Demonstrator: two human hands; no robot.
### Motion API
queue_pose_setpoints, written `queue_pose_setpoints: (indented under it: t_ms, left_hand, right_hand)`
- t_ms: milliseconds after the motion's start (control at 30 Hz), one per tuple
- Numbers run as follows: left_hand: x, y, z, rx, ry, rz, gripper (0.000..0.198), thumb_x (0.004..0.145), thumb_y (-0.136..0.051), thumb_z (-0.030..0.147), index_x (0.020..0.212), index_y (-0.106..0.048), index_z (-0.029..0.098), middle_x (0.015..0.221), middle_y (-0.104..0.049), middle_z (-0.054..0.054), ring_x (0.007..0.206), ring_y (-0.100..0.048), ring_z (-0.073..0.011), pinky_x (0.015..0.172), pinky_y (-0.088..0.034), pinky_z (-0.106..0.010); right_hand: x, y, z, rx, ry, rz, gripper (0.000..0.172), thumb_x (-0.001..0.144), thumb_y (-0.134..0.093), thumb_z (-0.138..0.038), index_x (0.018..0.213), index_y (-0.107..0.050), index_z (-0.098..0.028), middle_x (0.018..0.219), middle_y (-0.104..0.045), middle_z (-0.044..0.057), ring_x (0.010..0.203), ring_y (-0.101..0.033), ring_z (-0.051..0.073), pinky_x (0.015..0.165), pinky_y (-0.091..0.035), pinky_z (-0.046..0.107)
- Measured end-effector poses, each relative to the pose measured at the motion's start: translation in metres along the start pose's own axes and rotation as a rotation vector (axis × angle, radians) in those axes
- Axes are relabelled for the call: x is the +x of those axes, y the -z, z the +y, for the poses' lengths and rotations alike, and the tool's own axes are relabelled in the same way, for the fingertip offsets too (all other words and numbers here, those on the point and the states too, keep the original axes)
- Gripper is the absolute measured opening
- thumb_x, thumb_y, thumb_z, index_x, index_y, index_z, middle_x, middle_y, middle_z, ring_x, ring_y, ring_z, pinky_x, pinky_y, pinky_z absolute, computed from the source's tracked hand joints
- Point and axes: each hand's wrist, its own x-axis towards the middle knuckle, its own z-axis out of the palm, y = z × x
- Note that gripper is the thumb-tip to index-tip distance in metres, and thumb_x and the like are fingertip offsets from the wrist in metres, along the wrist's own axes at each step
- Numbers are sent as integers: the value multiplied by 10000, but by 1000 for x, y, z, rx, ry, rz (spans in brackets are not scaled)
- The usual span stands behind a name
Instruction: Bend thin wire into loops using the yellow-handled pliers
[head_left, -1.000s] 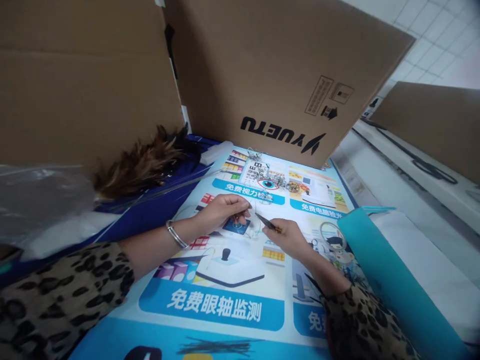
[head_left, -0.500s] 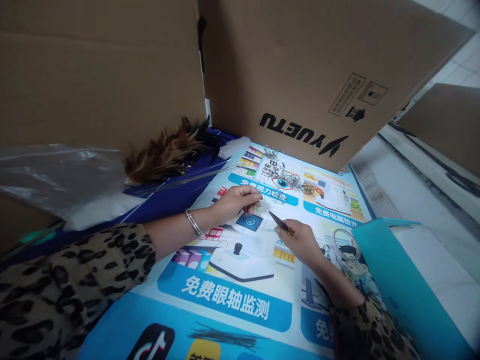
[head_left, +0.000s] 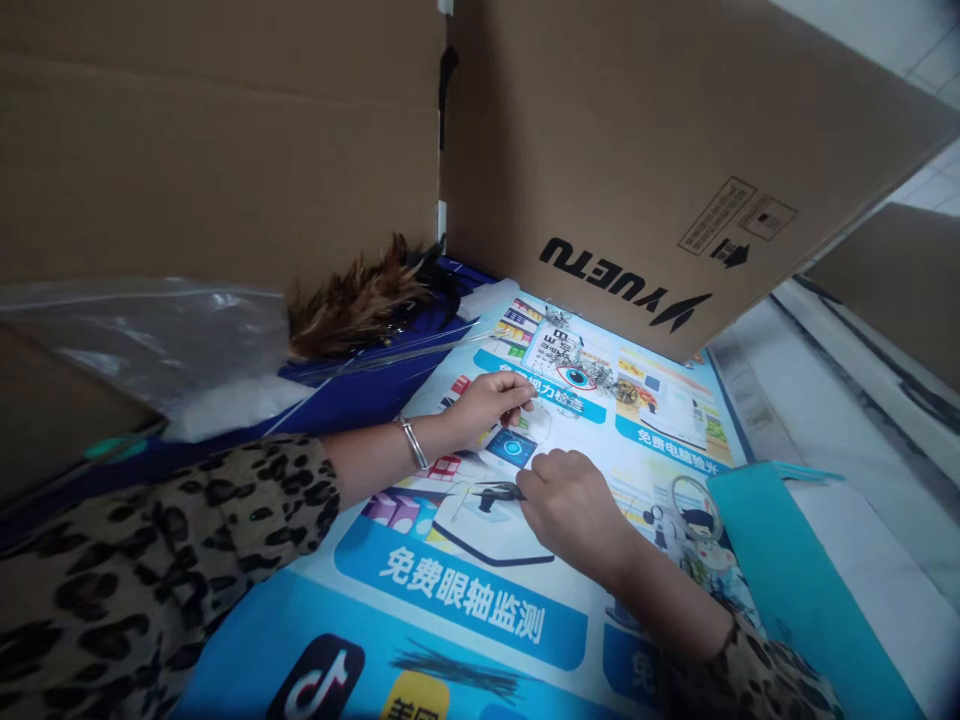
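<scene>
A thin wire [head_left: 549,424] bows out in a faint loop near the middle of the frame, over the pictures of a printed sheet [head_left: 300,610]. The left hand [head_left: 491,408], at its upper left end, pinches it between thumb and fingertips; whether the other end meets the right hand is too faint to tell. The right hand [head_left: 574,510], just right of the frame's centre and lower than the left, is curled closed around a dark tool [head_left: 501,492], part of which sticks out to the left of the fist. A silver bracelet [head_left: 413,443] circles the left wrist, and spotted sleeves [head_left: 247,500] cover both forearms. Above the hands, tangled wire pieces [head_left: 592,375] lie on the sheet; at the bottom centre rests a loose bunch of dark strips [head_left: 457,668]. Left of centre, brown feathers [head_left: 367,300] lie against a cardboard panel [head_left: 217,150], with a clear plastic bag [head_left: 187,340] at the left edge. A second cardboard panel [head_left: 637,130], bearing upside-down black lettering, fills the upper right. A turquoise box [head_left: 795,570] stands at the lower right, beside the right forearm.
</scene>
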Motion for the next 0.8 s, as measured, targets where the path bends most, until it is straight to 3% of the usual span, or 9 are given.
queue_pose_setpoints:
  t_ms: [233,533,800]
  left_hand:
    - [1,1,-2,-6,-1,-21,213,778,-584,334,727,-576,128,652,-601,5,445,-460,-50,419,-324,-176]
    - [5,4,-9,4,-3,-31,206,776,-577,336,774,-594,131,680,-617,-5,448,-476,-58,416,-336,-176]
    - [5,4,-9,10,-5,-54,192,780,-577,322,782,-600,132,703,-624,-11,458,-488,-66,425,-347,-186]
  right_hand:
    - [24,1,-6,-43,4,-81,92,801,-496,-182,763,-577,-159,772,-571,65,723,-482,191,632,-284,318]
    - [42,-4,-17,-128,257,-24,151,865,-422,-124,790,-552,-140,775,-565,80,744,-474,209,641,-297,347]
    - [38,-14,-21,-146,235,-34,86,847,-465,-112,831,-547,-134,766,-574,75,716,-483,204,587,-296,324]
